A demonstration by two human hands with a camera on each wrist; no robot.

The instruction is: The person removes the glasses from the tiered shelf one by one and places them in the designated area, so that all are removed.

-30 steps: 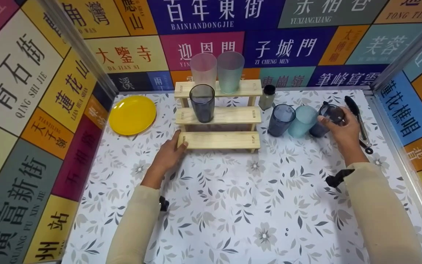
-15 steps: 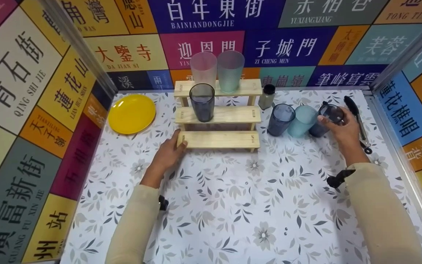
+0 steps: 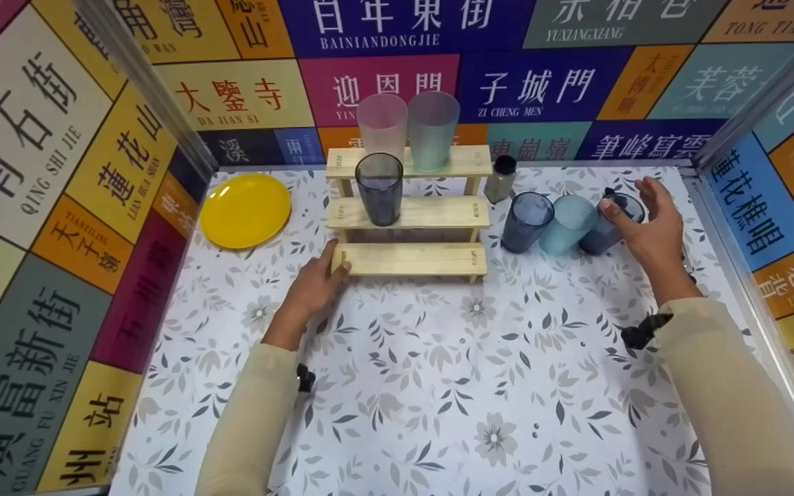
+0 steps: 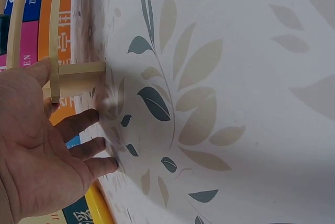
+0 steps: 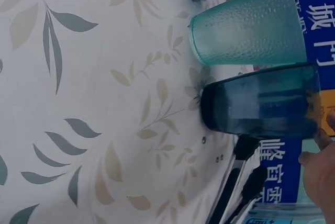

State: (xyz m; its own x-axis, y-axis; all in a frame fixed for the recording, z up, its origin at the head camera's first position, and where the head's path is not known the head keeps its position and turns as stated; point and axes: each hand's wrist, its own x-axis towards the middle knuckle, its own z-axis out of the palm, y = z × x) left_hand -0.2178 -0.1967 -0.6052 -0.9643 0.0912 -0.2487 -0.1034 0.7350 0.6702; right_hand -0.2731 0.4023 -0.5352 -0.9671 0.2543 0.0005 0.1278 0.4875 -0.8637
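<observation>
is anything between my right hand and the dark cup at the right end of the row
Nothing visible stands between your right hand and that dark cup; the teal cup stands on its left, away from the hand.

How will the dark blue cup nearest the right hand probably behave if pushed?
The dark blue cup might tip, since it narrows towards its base. Its smooth-looking wall may be slippery, and its even shape suggests it is stiff.

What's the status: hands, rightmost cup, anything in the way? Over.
Left hand pinches wooden rack at lowest tier. Right hand at rightmost dark cup, thumb and fingers apart, contact unclear. Cup upright; teal cup close on its left.
</observation>
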